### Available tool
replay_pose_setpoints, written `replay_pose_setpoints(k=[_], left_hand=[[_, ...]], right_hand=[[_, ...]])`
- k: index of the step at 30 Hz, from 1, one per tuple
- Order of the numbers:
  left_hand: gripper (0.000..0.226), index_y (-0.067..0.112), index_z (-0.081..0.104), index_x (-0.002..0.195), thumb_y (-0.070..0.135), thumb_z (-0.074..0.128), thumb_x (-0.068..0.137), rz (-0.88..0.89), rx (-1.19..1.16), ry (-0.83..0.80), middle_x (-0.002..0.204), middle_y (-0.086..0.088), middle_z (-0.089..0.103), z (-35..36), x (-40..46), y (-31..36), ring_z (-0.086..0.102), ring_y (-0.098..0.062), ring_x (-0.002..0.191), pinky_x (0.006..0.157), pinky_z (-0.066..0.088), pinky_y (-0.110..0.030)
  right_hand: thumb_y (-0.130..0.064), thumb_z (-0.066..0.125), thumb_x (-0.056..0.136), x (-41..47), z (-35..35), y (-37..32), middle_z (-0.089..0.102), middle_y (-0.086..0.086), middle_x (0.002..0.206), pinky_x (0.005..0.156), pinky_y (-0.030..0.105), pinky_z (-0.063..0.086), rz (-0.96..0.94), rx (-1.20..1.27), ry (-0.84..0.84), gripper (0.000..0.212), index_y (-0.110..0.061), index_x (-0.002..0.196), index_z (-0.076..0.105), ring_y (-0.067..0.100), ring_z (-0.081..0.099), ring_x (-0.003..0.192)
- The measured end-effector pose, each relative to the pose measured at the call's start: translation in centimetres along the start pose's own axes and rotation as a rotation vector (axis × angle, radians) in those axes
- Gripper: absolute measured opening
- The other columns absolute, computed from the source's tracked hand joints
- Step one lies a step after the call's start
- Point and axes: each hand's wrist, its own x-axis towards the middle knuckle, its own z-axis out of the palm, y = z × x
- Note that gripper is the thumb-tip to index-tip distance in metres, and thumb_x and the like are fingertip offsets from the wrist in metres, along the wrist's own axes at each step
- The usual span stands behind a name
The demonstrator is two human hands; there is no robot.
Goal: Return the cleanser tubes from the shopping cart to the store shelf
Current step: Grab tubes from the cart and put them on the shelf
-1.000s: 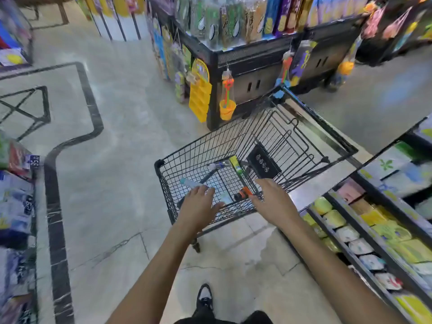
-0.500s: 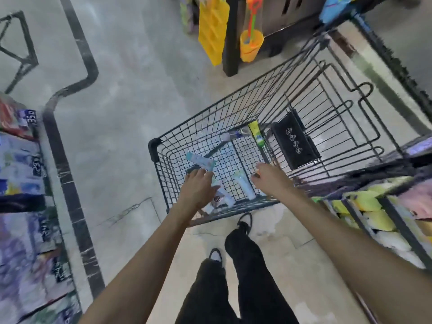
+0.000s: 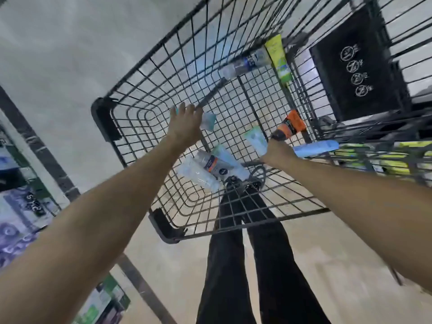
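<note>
I look down into the black wire cart [image 3: 145,73] and count about seven tubes, though blur makes the count unsure. My left hand [image 3: 185,126] reaches in with its fingers curled over a pale teal tube [image 3: 208,120]. My right hand [image 3: 277,153] grips a light blue tube [image 3: 315,148] that points to 3 o'clock. An orange tube [image 3: 289,125] lies at 12 o'clock from that hand. Two clear tubes [image 3: 208,169] lie between my hands, toward 6 o'clock.
</note>
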Motion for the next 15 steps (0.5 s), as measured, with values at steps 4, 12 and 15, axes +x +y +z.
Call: replay_pose_setpoints(k=[4, 12, 15], left_hand=[[0.067, 0.014, 0.039, 0.15, 0.013, 0.065, 0.089, 0.01, 0.026, -0.004, 0.151, -0.015, 0.043, 2.5, 1.8, -1.6, 0.033, -0.039, 0.145, 0.121, 0.02, -0.064], [0.068, 0.007, 0.048, 0.141, 0.019, 0.079, 0.082, -0.006, 0.034, -0.011, 0.136, -0.021, 0.049, 1.9, 2.8, -2.6, 0.046, -0.042, 0.127, 0.099, 0.049, -0.055], [0.066, 0.01, 0.043, 0.141, 0.019, 0.077, 0.085, -0.059, -0.033, -0.035, 0.123, -0.02, 0.063, 1.1, 1.7, -2.4, 0.06, -0.039, 0.114, 0.099, 0.047, -0.054]], right_hand=[[-0.013, 0.064, 0.091, 2.7, 2.3, 0.2, 0.065, 0.023, 0.112, 0.069, 0.037, 0.049, 0.041, -0.007, 0.059, 0.047, -0.001, 0.134, 0.049, 0.042, 0.066, 0.1], [-0.016, 0.071, 0.089, 3.2, 2.7, -0.4, 0.068, 0.02, 0.115, 0.069, 0.037, 0.045, 0.066, -0.056, 0.197, 0.046, -0.002, 0.129, 0.054, 0.041, 0.067, 0.105], [-0.024, 0.077, 0.085, 1.8, 0.9, -1.0, 0.063, 0.017, 0.118, 0.07, 0.036, 0.043, 0.067, 0.08, 0.171, 0.056, -0.006, 0.13, 0.049, 0.038, 0.064, 0.108]])
